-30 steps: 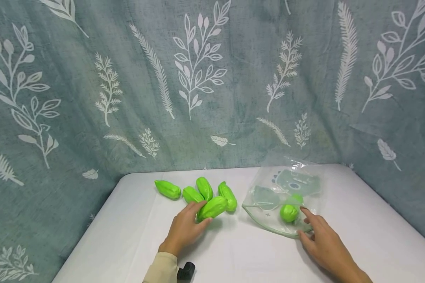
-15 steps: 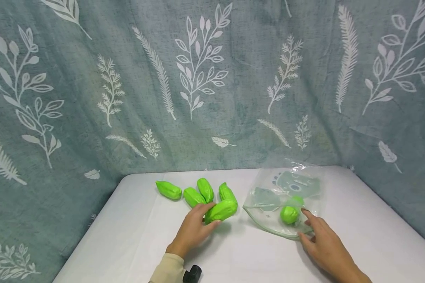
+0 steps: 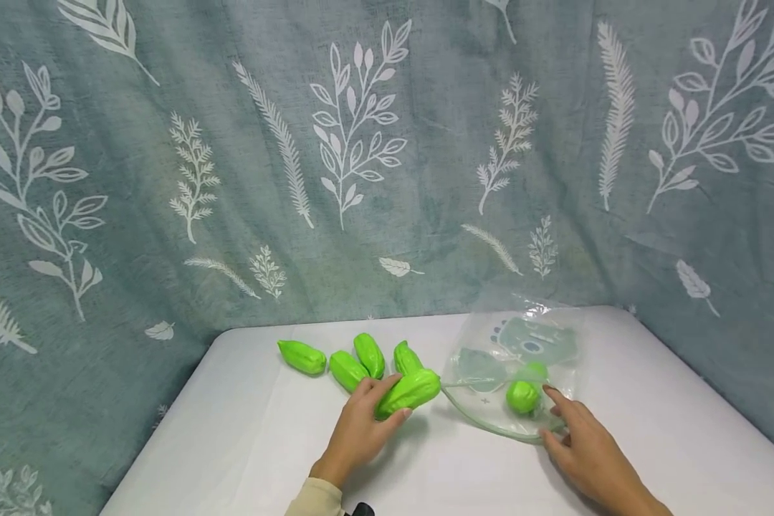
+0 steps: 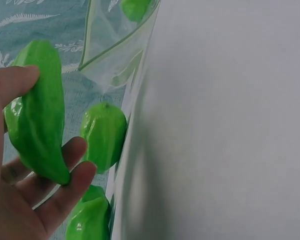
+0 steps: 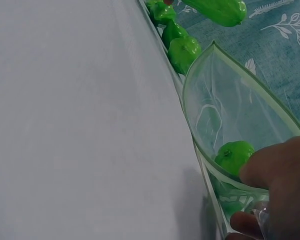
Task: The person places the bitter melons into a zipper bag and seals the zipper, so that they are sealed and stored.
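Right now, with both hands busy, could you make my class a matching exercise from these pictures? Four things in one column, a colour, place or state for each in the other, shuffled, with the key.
Column one
1. left hand
2. right hand
3. clear bag
4. patterned cloth

Column two
A. blue-green with white leaf prints
B. at the mouth of the clear bag
C. holding a green vegetable-shaped piece
D. see-through with green trim

Right pairs
1-C, 2-B, 3-D, 4-A
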`<state>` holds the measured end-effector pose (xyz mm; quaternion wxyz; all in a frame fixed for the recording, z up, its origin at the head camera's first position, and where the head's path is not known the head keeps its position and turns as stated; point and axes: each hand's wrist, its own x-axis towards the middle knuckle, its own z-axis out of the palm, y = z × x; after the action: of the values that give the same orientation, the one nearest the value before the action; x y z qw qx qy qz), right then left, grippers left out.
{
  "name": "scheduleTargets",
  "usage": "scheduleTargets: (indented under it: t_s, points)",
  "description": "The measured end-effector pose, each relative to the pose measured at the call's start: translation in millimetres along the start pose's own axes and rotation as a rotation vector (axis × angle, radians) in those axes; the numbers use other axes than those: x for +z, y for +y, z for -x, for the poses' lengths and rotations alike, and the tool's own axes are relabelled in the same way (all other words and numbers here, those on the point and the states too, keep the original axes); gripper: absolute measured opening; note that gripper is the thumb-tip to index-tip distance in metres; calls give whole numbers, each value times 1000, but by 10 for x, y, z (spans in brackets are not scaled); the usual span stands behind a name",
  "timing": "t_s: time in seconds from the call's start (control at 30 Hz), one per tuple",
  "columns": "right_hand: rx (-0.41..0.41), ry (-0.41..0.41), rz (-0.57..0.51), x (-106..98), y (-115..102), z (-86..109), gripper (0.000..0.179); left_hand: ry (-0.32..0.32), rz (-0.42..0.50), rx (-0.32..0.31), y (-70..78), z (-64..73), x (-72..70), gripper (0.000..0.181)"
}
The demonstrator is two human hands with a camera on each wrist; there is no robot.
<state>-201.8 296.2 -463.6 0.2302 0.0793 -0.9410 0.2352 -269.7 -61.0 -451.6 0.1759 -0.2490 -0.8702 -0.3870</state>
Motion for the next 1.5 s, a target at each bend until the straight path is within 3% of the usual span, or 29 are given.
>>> scheduleTargets:
  t_s: [0.13, 0.27, 0.4, 0.67, 0.83, 1.03, 1.27, 1.5]
  points:
    - [1, 9, 9, -6, -1, 41, 71, -10, 9, 34, 19, 7, 70, 54]
    - [-23, 26, 15, -3, 2, 41, 72, -14, 64, 29, 53, -4, 122, 54]
    - [-35, 39, 11, 4, -1, 31, 72, -55, 137, 6, 112, -27, 160, 55]
    - [0, 0, 7, 15, -22, 23, 71, -129, 184, -89, 192, -22, 262, 57]
    - [2, 0, 20, -2, -27, 34, 71, -166, 193, -108, 263, -51, 322, 59]
    - [-32, 28, 14, -7, -28, 19, 72, -161, 197, -67, 330, -101, 368, 56]
    - [-42, 43, 11, 0, -1, 23, 73, -175, 232, -75, 419, -132, 377, 54]
    - [-48, 42, 11, 19, 0, 9, 74, -176, 189, -80, 433, -154, 383, 52]
